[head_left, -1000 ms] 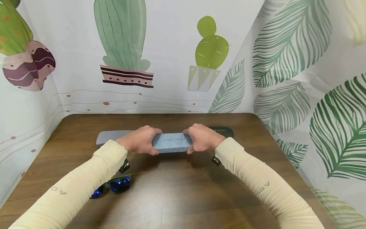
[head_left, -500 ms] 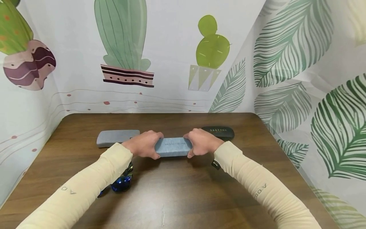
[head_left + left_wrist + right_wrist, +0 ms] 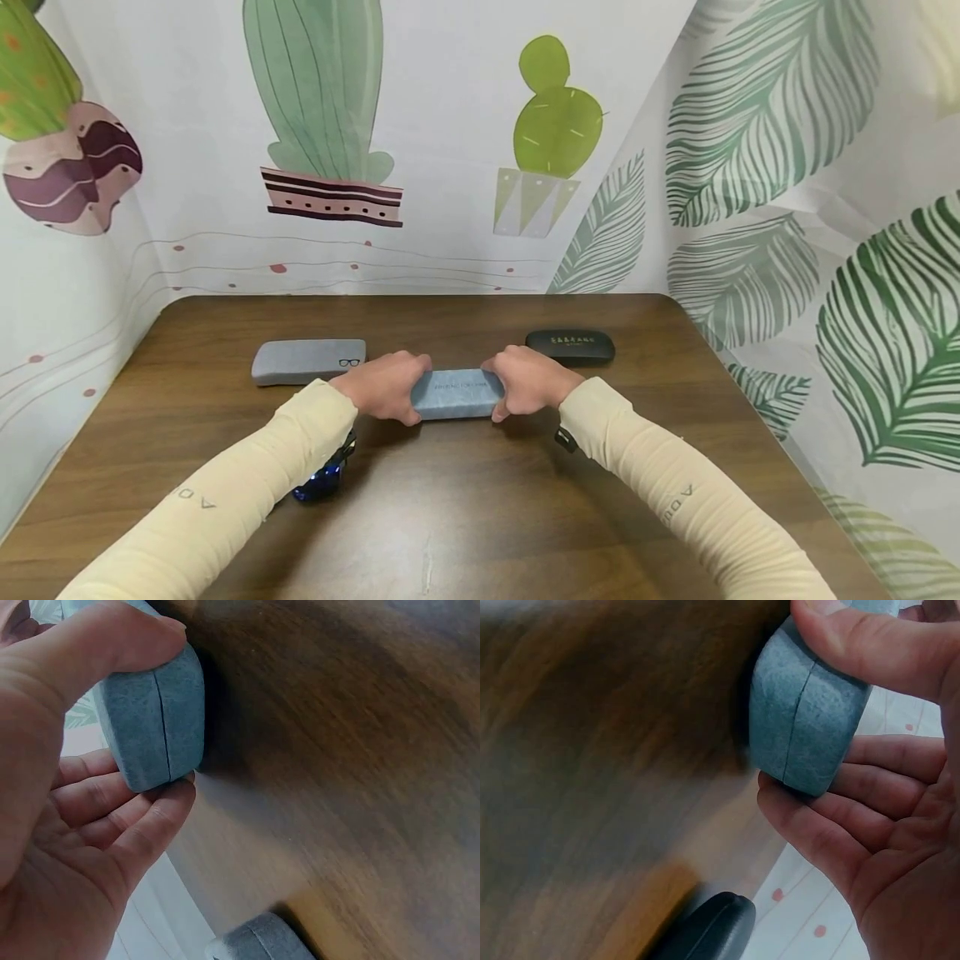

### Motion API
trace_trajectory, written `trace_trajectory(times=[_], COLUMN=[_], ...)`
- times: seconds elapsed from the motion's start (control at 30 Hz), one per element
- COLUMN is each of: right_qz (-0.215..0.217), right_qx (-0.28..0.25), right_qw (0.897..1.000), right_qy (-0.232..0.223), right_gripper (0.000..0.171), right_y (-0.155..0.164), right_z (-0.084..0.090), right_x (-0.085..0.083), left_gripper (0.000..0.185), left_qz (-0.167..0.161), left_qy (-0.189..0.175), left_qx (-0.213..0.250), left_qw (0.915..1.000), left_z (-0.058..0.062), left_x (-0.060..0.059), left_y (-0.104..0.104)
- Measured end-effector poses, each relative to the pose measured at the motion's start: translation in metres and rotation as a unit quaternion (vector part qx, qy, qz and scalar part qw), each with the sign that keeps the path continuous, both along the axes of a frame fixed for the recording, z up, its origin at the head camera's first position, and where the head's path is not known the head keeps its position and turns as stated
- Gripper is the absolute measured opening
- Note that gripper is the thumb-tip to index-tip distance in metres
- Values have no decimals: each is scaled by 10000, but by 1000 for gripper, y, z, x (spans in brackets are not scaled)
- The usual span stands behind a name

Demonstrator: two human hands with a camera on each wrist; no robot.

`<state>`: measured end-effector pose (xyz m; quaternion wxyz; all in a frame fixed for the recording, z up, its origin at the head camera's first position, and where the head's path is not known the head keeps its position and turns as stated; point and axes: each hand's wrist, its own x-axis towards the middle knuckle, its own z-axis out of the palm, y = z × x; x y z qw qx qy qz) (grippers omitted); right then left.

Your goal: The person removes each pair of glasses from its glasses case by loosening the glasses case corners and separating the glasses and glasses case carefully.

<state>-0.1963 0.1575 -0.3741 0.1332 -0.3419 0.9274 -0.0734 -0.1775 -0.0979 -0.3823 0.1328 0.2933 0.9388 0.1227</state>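
Both hands hold a closed blue-grey glasses case (image 3: pixel 457 393) by its ends, low over the middle of the brown table (image 3: pixel 480 517). My left hand (image 3: pixel 405 390) grips the left end, thumb on top and fingers curled underneath. The left wrist view shows that end of the case (image 3: pixel 154 724) with its lid seam closed. My right hand (image 3: pixel 510 387) grips the right end (image 3: pixel 806 720) in the same way. Whether the case touches the table is unclear.
A flat grey case (image 3: pixel 307 360) lies at the back left, also seen in the left wrist view (image 3: pixel 259 941). A black case (image 3: pixel 570 346) lies at the back right (image 3: pixel 705 930). Blue-lensed sunglasses (image 3: pixel 322 479) sit partly hidden under my left forearm. Printed curtains wall the table.
Both hands have brought the blue-grey case down and slightly nearer to me. My left forearm now covers more of the sunglasses.
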Motion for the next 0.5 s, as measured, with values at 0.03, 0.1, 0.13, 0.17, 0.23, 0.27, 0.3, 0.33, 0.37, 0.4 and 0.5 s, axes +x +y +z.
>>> trace_trajectory(times=[0.03, 0.1, 0.13, 0.17, 0.23, 0.27, 0.3, 0.33, 0.37, 0.4, 0.5], right_qz=[-29, -84, -90, -102, -110, -103, -116, -140, -170, -201, -311], right_qx=[4, 43, 61, 60, 72, 70, 70, 67, 72, 67, 33], right_qw=[10000, 9999, 9999, 9999, 9999, 9999, 9998, 9998, 9997, 9996, 9992], right_qy=[-53, -107, -94, -105, -100, -109, -127, -155, -182, -193, -231], right_gripper=[58, 62, 63, 63, 65, 65, 66, 66, 68, 69, 70], right_y=[0, 0, 0, 0, 0, 0, 0, -1, -1, -1, -1], right_z=[-1, -2, -3, -3, -3, -4, -4, -4, -4, -5, -5], right_x=[0, 0, 0, 1, 1, 1, 1, 1, 1, 1, 0], left_gripper=[67, 65, 64, 64, 62, 62, 62, 63, 63, 63, 64], left_qz=[-1, -26, -45, -58, -84, -95, -102, -109, -107, -111, -95], left_qy=[9, 65, 113, 157, 248, 291, 324, 347, 357, 371, 400], left_qx=[-11, -36, -47, -61, -84, -86, -89, -86, -91, -94, -132], left_qw=[10000, 10000, 9999, 9998, 9996, 9995, 9994, 9993, 9993, 9992, 9991], left_z=[0, 0, 0, 0, -1, -2, -3, -3, -4, -4, -5], left_x=[0, 1, 1, 1, 2, 2, 2, 2, 3, 3, 3], left_y=[0, 1, 1, 1, 1, 1, 2, 2, 2, 3, 4])
